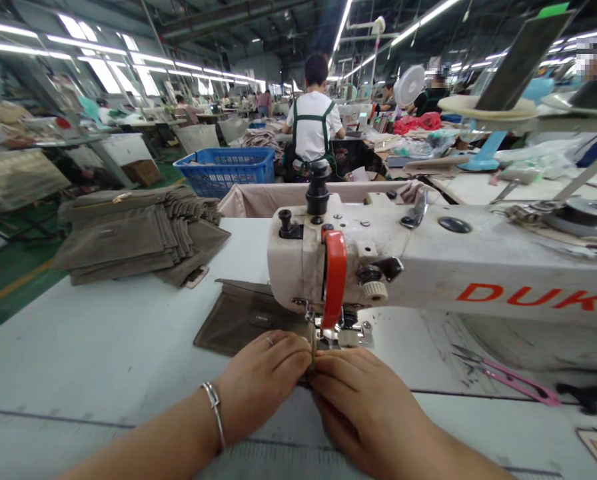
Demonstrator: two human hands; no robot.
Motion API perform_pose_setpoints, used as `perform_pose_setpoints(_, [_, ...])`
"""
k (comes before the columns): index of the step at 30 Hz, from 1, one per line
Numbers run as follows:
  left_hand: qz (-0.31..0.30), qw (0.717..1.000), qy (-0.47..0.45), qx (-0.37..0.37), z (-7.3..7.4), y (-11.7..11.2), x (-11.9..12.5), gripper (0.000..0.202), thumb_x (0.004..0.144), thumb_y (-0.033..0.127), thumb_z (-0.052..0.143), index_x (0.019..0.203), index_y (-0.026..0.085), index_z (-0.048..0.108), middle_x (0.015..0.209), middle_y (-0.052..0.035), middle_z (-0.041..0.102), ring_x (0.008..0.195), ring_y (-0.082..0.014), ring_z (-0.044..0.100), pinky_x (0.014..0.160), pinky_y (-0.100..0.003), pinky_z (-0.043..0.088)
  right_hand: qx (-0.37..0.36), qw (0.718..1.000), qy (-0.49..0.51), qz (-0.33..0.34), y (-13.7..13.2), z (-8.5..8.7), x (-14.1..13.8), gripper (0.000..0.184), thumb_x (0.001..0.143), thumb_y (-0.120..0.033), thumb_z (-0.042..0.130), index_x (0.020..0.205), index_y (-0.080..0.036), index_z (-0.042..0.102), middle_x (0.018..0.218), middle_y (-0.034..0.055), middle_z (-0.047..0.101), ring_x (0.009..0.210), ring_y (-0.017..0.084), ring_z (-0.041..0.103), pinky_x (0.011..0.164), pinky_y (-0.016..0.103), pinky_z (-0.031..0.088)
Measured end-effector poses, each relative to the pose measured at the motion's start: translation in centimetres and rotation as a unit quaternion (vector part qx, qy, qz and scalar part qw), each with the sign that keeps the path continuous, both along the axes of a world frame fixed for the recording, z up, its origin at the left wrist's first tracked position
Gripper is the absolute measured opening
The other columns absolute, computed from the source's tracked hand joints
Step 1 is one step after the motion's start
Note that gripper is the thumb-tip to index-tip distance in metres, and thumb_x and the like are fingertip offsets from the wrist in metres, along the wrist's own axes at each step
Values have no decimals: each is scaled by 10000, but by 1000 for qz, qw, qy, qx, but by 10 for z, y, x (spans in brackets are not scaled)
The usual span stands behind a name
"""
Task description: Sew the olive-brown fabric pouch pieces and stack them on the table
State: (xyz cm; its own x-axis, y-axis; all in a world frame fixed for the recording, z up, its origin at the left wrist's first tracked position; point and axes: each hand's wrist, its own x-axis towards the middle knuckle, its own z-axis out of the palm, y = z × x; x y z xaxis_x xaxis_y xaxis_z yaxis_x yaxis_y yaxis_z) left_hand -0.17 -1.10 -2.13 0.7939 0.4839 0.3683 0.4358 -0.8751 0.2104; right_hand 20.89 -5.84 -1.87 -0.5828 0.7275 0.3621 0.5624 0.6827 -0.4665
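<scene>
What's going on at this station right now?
A person at a sewing machine has both hands on a brown fabric piece. The left hand and right hand hold its edge, fingertips close together just in front of the needle area. Whether the needle is moving can't be told. A stack of similar brown pieces lies further back on the left, and pink-handled snips lie to the right, under the machine's arm.
</scene>
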Motion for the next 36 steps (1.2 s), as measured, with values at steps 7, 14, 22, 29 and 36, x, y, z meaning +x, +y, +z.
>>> perform_pose_setpoints(7, [-25, 999, -27, 26, 2, -3, -2, 167, 976, 139, 459, 1062, 125, 601, 1049, -68, 653, 922, -188, 547, 858, -333, 491, -3, 1000, -31, -1, -1, -1, 3, 215, 880, -142, 509, 1047, -187, 638, 942, 57, 613, 886, 222, 524, 762, 382, 448])
perform_pose_setpoints(14, [-31, 998, -29, -42, 2, 1, 1, 194, 992, 142, 421, 1021, 130, 612, 1016, -49, 647, 916, -163, 553, 884, -315, 476, -22, 1000, -1, 17, 0, 5, 10, 219, 895, -128, 492, 1049, -189, 635, 934, 52, 626, 901, 209, 546, 797, 383, 440])
perform_pose_setpoints(22, [-28, 999, -7, -30, 1, -1, 0, 151, 950, 101, 485, 1039, 129, 604, 1042, -45, 641, 925, -182, 547, 875, -337, 470, -20, 1000, -15, 14, 1, 2, 14, 215, 884, -127, 505, 1059, -175, 619, 952, 64, 615, 909, 226, 529, 785, 400, 428])
perform_pose_setpoints(29, [-21, 999, -26, -14, 1, -4, 2, 127, 959, 119, 491, 984, 144, 613, 998, -32, 638, 903, -168, 531, 847, -318, 457, -38, 999, -20, 13, 1, 4, 11, 213, 860, -124, 513, 1029, -185, 627, 935, 52, 607, 896, 224, 513, 780, 395, 420])
perform_pose_setpoints(36, [-35, 997, -58, -29, 8, -1, 7, 175, 956, 105, 458, 958, 145, 628, 935, -44, 645, 876, -161, 566, 855, -318, 477, -29, 1000, -4, 2, 1, 3, 11, 270, 846, -104, 499, 1063, -196, 630, 989, 55, 610, 905, 219, 522, 792, 391, 426])
